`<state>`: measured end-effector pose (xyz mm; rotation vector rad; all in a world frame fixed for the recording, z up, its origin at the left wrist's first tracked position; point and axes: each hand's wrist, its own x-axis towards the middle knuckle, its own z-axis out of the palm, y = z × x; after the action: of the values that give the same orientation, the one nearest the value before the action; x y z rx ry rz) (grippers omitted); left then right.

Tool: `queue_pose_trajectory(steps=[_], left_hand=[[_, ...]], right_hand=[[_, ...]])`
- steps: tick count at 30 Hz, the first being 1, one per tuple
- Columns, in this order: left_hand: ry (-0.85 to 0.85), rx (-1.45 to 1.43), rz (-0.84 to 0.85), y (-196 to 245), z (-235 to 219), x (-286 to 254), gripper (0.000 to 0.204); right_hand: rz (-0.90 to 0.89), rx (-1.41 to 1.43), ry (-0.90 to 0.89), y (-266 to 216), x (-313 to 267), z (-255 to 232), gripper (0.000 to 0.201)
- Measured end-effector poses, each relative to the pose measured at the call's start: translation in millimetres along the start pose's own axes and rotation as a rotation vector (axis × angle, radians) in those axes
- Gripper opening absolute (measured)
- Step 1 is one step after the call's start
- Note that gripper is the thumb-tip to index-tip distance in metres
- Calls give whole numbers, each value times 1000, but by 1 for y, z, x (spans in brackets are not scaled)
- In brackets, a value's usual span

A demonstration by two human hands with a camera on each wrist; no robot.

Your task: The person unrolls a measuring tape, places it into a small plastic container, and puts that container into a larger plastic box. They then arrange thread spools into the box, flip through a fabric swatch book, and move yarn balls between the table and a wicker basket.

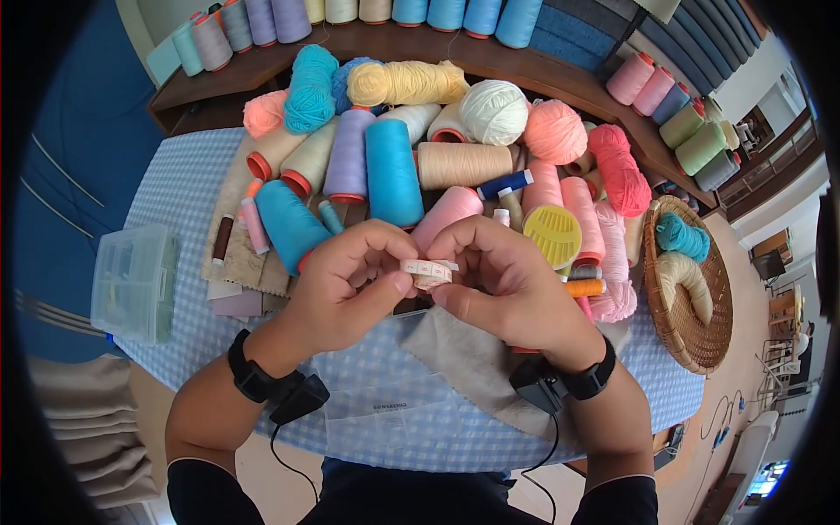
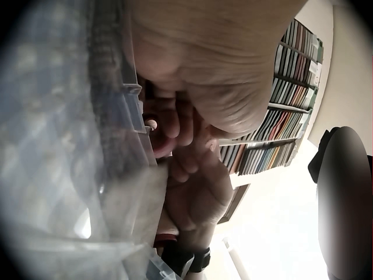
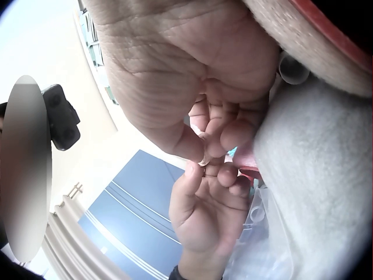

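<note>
A small coil of white measuring tape (image 1: 427,271) with printed numbers is held up between both hands, over the front of the table in the head view. The left hand (image 1: 350,284) pinches its left side between thumb and fingertips. From the other side, the right hand (image 1: 516,284) pinches it, near a short white end that sticks out. In the right wrist view the tape's pale edge (image 3: 204,156) shows between the meeting fingertips. The left wrist view has most of the coil hidden behind the fingers.
Behind the hands, thread cones (image 1: 394,171) and yarn balls (image 1: 493,112) crowd the checked table. A wicker basket (image 1: 662,302) with yarn stands at right, a clear plastic box (image 1: 131,284) at left. Grey cloth (image 1: 464,359) and a transparent plastic case (image 1: 376,424) lie below the hands.
</note>
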<state>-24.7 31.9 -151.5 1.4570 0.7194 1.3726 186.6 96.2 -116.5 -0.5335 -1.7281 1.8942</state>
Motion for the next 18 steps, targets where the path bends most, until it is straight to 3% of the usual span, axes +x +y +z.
queue_pose_trajectory(steps=[10, 16, 18], left_hand=[[76, -25, 19, 4, -4, -2, 12], [-3, 60, -56, 0, -4, -6, 11], [-129, 343, -6, 11, -4, 0, 11]], right_hand=[[-92, 21, 31, -2, 1, 4, 27], [-173, 100, 98, -5, 3, 4, 20], [-188, 79, 108, -4, 3, 3, 19]])
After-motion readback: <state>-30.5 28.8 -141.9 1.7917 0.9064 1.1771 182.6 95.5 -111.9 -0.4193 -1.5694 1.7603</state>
